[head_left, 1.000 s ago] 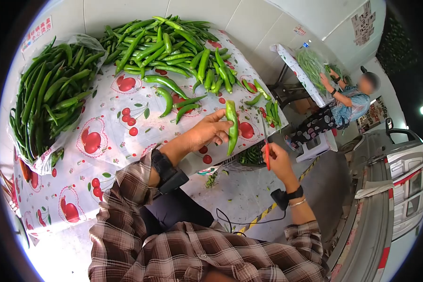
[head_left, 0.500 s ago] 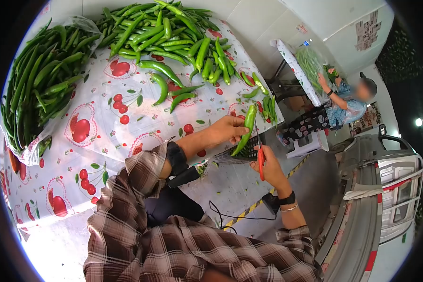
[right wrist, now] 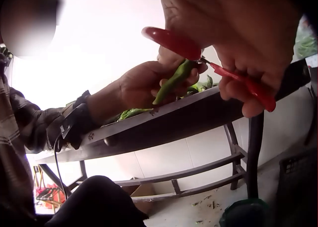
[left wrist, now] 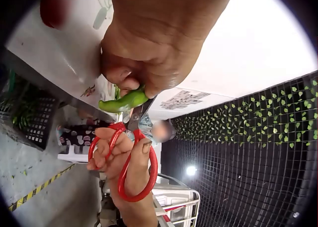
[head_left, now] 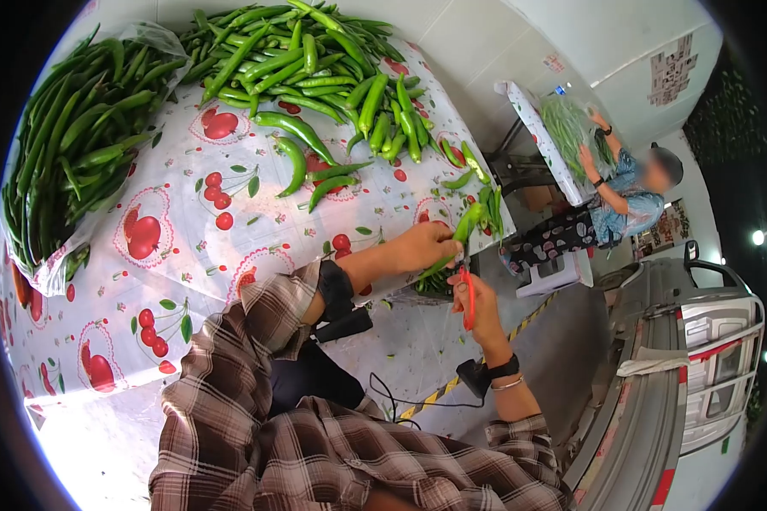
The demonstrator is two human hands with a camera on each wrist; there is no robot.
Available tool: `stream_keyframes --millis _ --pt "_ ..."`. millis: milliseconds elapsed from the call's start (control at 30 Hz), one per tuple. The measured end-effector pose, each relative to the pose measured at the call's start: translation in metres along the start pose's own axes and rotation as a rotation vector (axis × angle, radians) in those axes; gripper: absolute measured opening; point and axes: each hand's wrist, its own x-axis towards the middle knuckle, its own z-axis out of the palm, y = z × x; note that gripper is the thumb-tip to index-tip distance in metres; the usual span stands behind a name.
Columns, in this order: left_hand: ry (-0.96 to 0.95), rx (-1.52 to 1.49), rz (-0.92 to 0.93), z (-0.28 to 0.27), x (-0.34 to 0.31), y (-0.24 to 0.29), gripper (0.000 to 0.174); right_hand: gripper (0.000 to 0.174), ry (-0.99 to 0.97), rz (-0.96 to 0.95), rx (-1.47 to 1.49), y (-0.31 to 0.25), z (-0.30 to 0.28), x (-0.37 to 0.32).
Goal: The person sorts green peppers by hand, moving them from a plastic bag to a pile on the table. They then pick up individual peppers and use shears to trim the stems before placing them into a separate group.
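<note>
My left hand (head_left: 429, 247) pinches a long green chili pepper (head_left: 466, 224) over the table's right edge. In the left wrist view the pepper (left wrist: 121, 103) juts from under the curled fingers. My right hand (head_left: 481, 312) grips red-handled scissors (head_left: 469, 300), thumb and fingers through the loops. The scissor handles (left wrist: 153, 170) are spread apart in the left wrist view, and the blades meet the pepper, partly hidden by it. From the right wrist, the pepper (right wrist: 171, 85) slants down from the scissors' pivot, held by the left fingers.
A large heap of green peppers (head_left: 315, 81) lies at the table's back, with a full plastic bag of them (head_left: 77, 153) at left. Several loose peppers (head_left: 291, 166) lie nearer. Below the table's edge stands a black crate (left wrist: 37, 120). Another person (head_left: 635, 192) works at a side table.
My hands have come together: the left moved right with the pepper, the right moved left with the scissors. The pepper has tilted, and the blades have reached it.
</note>
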Motion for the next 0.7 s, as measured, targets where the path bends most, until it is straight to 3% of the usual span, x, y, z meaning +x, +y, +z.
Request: stream_keyframes --millis 133,333,700 --pt "-0.043 0.102 -0.046 -0.003 -0.002 0.008 0.026 0.047 -0.026 -0.020 0.095 -0.004 0.004 0.003" --pt "-0.006 0.212 -0.065 -0.001 -0.002 0.007 0.028 0.052 -0.116 -0.067 0.180 0.001 0.001 0.009" --pt "-0.002 0.225 -0.059 -0.008 0.000 0.007 0.035 0.049 -0.054 -0.004 0.195 -0.009 0.004 0.008"
